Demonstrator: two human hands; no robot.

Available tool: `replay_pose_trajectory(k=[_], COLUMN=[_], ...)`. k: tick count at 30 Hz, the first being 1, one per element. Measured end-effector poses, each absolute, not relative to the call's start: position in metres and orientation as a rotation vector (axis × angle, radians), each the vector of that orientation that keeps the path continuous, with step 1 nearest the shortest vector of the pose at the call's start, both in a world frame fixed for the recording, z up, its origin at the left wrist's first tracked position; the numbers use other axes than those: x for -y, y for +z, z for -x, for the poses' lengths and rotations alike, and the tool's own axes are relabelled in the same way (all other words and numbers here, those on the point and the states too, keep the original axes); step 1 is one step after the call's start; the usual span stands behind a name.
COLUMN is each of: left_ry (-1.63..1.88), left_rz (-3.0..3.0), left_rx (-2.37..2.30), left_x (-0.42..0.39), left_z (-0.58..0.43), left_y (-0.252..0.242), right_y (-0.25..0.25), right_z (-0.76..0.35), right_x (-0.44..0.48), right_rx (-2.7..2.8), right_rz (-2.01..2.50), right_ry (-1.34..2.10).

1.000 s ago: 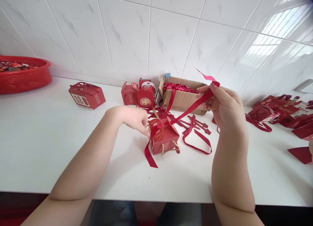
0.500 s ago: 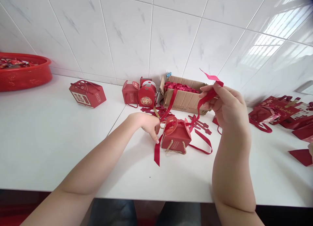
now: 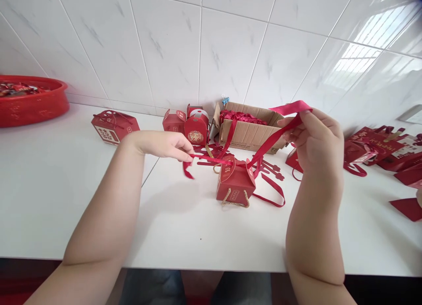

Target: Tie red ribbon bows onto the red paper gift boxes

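A small red gift box (image 3: 235, 184) with twisted cord handles stands upright on the white table, a red ribbon (image 3: 268, 143) threaded through its top. To the box's left, my left hand (image 3: 168, 145) pinches one ribbon end, whose short tail dangles below the fingers. My right hand (image 3: 313, 131), raised at the upper right, grips the other end; its tip sticks out to the left above the fingers. Both ribbon ends run up and outward from the box. Neither hand touches the box itself.
An open cardboard box (image 3: 250, 136) full of red ribbon stands by the tiled wall. Other red gift boxes (image 3: 197, 127) are beside it and another (image 3: 115, 127) sits further left. A red basin (image 3: 33, 100) is far left; several red bags (image 3: 389, 147) lie at right.
My left hand has taken hold of the ribbon end beside the box and drawn it left and up. My right hand has moved slightly right, pulling its ribbon end straighter.
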State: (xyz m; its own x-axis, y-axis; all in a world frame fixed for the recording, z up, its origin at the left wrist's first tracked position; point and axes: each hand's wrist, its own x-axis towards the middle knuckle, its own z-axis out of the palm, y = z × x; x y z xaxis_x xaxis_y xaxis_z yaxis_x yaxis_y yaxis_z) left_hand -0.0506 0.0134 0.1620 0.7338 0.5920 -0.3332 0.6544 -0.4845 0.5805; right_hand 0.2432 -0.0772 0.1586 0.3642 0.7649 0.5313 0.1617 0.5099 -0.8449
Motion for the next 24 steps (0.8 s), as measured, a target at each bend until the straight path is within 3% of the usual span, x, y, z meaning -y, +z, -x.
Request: replay_pose_trajectory(k=[7, 13, 19, 24], left_ry=[0.134, 0.394, -0.087, -0.283], left_rz=[-2.236, -2.166, -2.086, -2.116], left_rx=[-1.243, -1.143, -1.598, -1.386], left_x=[0.002, 0.004, -0.021, -0.027], left_z=[0.072, 0.074, 0.058, 0.056], left_y=[0.177, 0.182, 0.154, 0.145], right_y=[0.158, 0.156, 0.154, 0.154], right_z=[-0.250, -0.254, -0.257, -0.262], right_x=[0.078, 0.075, 0.072, 0.070], right_rx=[1.195, 1.142, 1.185, 1.181], right_rz=[0.994, 0.989, 1.047, 1.023], right_ry=[0.451, 0.459, 0.479, 0.461])
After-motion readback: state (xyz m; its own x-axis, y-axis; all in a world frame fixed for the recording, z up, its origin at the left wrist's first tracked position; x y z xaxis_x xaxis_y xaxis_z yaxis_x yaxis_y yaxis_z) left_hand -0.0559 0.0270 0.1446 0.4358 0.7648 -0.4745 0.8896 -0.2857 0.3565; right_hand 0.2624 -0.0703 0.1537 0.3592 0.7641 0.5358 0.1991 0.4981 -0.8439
